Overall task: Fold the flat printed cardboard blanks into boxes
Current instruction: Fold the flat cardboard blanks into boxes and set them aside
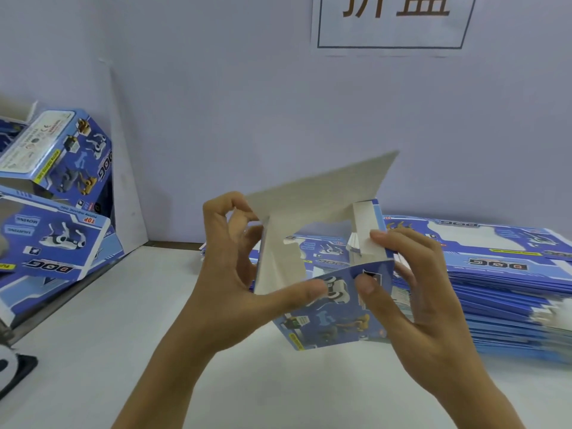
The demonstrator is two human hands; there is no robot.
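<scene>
Listing from the left: finished boxes (58,168), blue printed, piled against the wall beside the white table (123,320). Left hand (235,274), fingers curled, pinching the half-formed box (325,274) at its white side panel, thumb pressed on the printed front. Box held above the table at centre, large flap raised. Right hand (411,292), pinching the front panel and a small end tab. Stack of flat blanks (495,280), far right. Step judged: squaring the sleeve; next, tucking end flaps inward.
</scene>
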